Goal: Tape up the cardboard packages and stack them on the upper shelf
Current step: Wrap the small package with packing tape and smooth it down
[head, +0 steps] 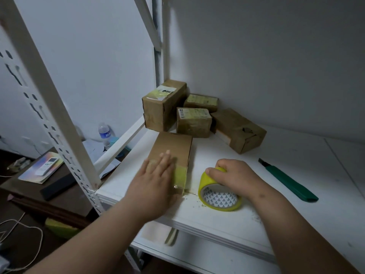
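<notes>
A cardboard package (171, 153) is laid flat on the white shelf board (276, 194), close to its front left corner. A strip of yellow tape (180, 177) is wrapped over the package's near end. The left hand (156, 175) is pressed flat on top of the package with straight fingers, partly over the tape; its outline is blurred.

Just right of the package, a roll of yellow tape (220, 192) is stood tilted on the board, and it is gripped at its upper rim by the right hand (235, 175), whose fingers are curled over it. Small crumbs are scattered on the board around the roll.

Farther right of the package, well apart from it, a green utility knife (288, 180) is laid on the board. Behind the package, toward the back corner, four more taped cardboard boxes (194, 121) are clustered, the leftmost being the tallest.

Left of the package, beyond the perforated white shelf upright (49, 123), a lower dark table (65, 196) is seen, on which a remote control (47, 166) and a water bottle (104, 133) are placed.
</notes>
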`<state>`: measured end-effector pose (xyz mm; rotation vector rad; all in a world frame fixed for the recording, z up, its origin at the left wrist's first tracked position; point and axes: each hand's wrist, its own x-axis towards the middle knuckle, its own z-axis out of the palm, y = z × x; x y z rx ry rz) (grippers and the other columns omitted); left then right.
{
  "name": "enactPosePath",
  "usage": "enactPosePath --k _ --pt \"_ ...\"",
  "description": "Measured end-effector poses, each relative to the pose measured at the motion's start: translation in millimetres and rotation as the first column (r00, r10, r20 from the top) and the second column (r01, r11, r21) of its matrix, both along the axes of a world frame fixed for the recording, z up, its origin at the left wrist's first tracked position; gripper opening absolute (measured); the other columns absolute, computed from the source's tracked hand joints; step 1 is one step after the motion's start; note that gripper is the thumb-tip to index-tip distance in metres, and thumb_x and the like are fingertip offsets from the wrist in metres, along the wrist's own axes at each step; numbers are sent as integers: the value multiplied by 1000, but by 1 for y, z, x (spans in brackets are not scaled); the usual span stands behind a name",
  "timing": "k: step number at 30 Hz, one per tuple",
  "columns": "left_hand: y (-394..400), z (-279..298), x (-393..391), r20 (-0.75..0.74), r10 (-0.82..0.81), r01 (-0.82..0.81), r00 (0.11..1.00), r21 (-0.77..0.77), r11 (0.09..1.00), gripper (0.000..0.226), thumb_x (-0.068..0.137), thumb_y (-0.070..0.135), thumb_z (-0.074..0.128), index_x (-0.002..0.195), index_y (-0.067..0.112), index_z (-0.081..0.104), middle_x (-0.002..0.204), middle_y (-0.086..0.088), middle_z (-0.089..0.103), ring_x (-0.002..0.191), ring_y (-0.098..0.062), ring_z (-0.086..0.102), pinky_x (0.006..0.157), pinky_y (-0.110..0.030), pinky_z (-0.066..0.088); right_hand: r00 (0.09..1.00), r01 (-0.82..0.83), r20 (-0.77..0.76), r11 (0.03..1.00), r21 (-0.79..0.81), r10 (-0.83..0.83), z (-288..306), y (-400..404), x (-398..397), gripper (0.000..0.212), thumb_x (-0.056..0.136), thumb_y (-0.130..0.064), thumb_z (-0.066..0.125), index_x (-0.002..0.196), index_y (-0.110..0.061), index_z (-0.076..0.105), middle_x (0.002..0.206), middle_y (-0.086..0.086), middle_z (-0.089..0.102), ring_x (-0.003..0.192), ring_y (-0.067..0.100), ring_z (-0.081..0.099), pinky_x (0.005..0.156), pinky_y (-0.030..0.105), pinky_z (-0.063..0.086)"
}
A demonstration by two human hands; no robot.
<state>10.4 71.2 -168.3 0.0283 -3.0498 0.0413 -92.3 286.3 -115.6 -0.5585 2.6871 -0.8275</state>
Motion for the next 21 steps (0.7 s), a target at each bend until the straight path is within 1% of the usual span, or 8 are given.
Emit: enactPosePath --k 5,7,9,11,14,17,19,21 --pt "6 -18 -3 -2 -17 17 1000 17 1000 93 88 72 29 156 23 -10 164 2 -16 151 -17 -15 118 -39 -11 1000 14 13 999 29 -14 2 3 1 39 89 -59 59 78 -22 57 82 -1 58 78 15 57 64 32 42" --pt "5 -13 -3 28 -42 41 999 13 999 92 89 75 29 155 29 -15 162 3 -20 150 -18 -16 120 -41 -9 999 47 -8 998 34 -46 8 3 3 34 87 -61 60 88 -27 61 94 -4 62 88 15 59 74 34 48" --pt "6 -10 -2 46 -42 41 998 6 999 91 88 78 28 153 34 -18 162 4 -21 151 -19 -16 121 -43 -7 992 77 -111 993 94 -66 19 -2 9 33 89 -56 61 110 -31 63 115 -5 61 107 17 58 93 38 48" --pt "9 -11 -2 37 -30 29 999 12 999 89 88 79 24 153 36 -16 163 3 -17 151 -20 -13 121 -43 -4 953 79 -300 984 159 -28 29 -16 19 37 96 -41 56 131 -29 56 134 -2 53 125 20 48 107 39 38" --pt "6 -13 -6 27 -61 58 998 111 992 95 74 79 14 156 36 -6 163 3 -13 152 -19 -8 123 -43 2 870 -78 -477 990 118 125 34 -50 49 43 95 -20 49 137 -23 49 141 1 46 131 23 39 109 37 31" --pt "-11 -11 -12 -75 -61 83 995 335 939 98 73 69 28 157 22 11 162 3 0 151 -16 -2 124 -40 11 863 -215 -408 947 239 298 7 -77 79 64 91 -18 49 151 -10 28 157 9 28 145 26 23 121 34 12" --pt "-23 -15 -8 -46 -4 17 999 280 960 98 75 70 22 157 21 3 158 9 -10 147 -8 -13 122 -31 0 852 -200 -338 846 495 399 -15 -85 86 73 97 -25 40 156 -1 4 164 20 3 152 31 2 122 40 -6" --pt "-29 -20 -2 -49 -23 31 999 173 984 95 75 69 14 158 22 4 159 10 -10 146 -7 -14 122 -36 -1 820 -161 -312 718 678 479 -25 -87 88 74 101 -32 30 154 3 -9 162 26 -10 151 37 -10 118 49 -17"
